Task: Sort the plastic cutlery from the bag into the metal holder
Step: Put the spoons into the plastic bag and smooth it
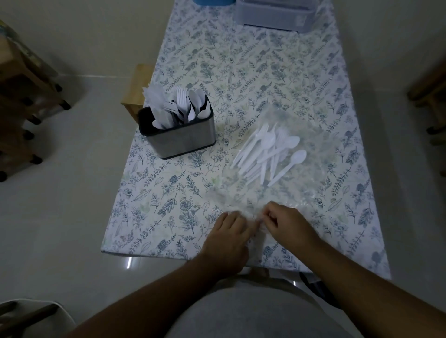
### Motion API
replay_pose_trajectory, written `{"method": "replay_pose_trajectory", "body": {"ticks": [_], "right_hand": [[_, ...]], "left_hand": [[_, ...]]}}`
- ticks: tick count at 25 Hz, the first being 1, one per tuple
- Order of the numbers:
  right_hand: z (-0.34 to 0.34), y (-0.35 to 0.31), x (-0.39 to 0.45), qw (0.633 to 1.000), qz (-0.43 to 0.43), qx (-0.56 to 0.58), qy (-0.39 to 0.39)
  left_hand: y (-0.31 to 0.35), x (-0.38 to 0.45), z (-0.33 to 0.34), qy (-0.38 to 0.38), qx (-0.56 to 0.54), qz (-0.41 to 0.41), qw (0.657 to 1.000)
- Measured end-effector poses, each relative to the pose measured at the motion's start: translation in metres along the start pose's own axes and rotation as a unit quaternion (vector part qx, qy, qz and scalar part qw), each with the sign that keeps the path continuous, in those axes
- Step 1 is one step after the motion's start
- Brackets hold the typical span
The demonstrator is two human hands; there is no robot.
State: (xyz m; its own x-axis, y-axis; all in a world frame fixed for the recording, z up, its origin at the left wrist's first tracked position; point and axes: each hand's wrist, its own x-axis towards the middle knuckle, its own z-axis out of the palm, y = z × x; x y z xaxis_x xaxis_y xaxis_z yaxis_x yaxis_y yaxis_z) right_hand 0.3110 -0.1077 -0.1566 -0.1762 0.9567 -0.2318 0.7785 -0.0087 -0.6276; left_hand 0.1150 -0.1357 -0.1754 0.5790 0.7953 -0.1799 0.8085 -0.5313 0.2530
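A clear plastic bag [311, 135] lies flat on the table, with a pile of white plastic spoons and forks [268, 152] inside it. Both hands pinch the bag's near edge: my left hand [229, 237] and my right hand [287, 223] touch fingertip to fingertip there. The metal holder [183, 137] stands to the left of the bag, upright, with white knives, forks and spoons sticking out of its compartments.
The table [169, 193] wears a floral cloth. A translucent plastic box [275, 14] and a blue object [212, 2] sit at the far end. A wooden stool [137, 89] stands behind the holder; wooden furniture [21, 96] stands left and right.
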Motion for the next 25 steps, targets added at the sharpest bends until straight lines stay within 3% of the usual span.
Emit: {"method": "replay_pose_trajectory", "body": {"ticks": [2, 5, 6, 10, 12, 13, 14, 16, 17, 18, 21, 23, 25], "right_hand": [[-0.012, -0.003, 0.0, 0.999, 0.023, 0.025, 0.031], [-0.04, -0.004, 0.009, 0.978, 0.061, 0.071, 0.187], [-0.047, -0.007, 0.009, 0.975, 0.048, 0.065, 0.205], [-0.051, -0.024, -0.002, 0.989, -0.013, 0.074, 0.131], [-0.045, -0.034, -0.011, 0.994, -0.039, 0.08, 0.064], [-0.04, -0.041, -0.015, 0.996, -0.06, 0.066, 0.022], [-0.033, -0.05, -0.018, 0.995, -0.093, 0.035, -0.021], [-0.013, -0.066, -0.019, 0.98, -0.165, -0.046, -0.097], [-0.006, -0.071, -0.017, 0.975, -0.18, -0.071, -0.111], [-0.006, -0.072, -0.011, 0.976, -0.174, -0.079, -0.1], [-0.021, -0.051, 0.019, 0.995, -0.083, -0.05, 0.03], [-0.034, -0.029, 0.038, 0.99, -0.026, -0.077, 0.112], [-0.039, -0.011, 0.056, 0.982, 0.022, -0.123, 0.141]], "left_hand": [[-0.002, -0.005, 0.001, -0.016, 0.002, -0.015, 1.0], [-0.011, -0.013, 0.005, -0.04, 0.021, -0.033, 0.998], [-0.012, -0.015, 0.004, -0.053, 0.029, -0.035, 0.998], [-0.013, -0.018, -0.009, -0.062, 0.008, -0.053, 0.997], [-0.012, -0.019, -0.028, -0.036, -0.081, -0.131, 0.987], [-0.012, -0.017, -0.041, -0.013, -0.162, -0.201, 0.966], [-0.01, -0.014, -0.054, 0.011, -0.277, -0.284, 0.918], [-0.013, -0.008, -0.068, 0.046, -0.489, -0.406, 0.771], [-0.017, -0.009, -0.07, 0.059, -0.545, -0.445, 0.708], [-0.02, -0.012, -0.07, 0.063, -0.571, -0.475, 0.666], [-0.033, -0.027, -0.065, 0.078, -0.57, -0.532, 0.621], [-0.041, -0.035, -0.062, 0.136, -0.553, -0.549, 0.611], [-0.048, -0.039, -0.061, 0.223, -0.516, -0.567, 0.602]]}}
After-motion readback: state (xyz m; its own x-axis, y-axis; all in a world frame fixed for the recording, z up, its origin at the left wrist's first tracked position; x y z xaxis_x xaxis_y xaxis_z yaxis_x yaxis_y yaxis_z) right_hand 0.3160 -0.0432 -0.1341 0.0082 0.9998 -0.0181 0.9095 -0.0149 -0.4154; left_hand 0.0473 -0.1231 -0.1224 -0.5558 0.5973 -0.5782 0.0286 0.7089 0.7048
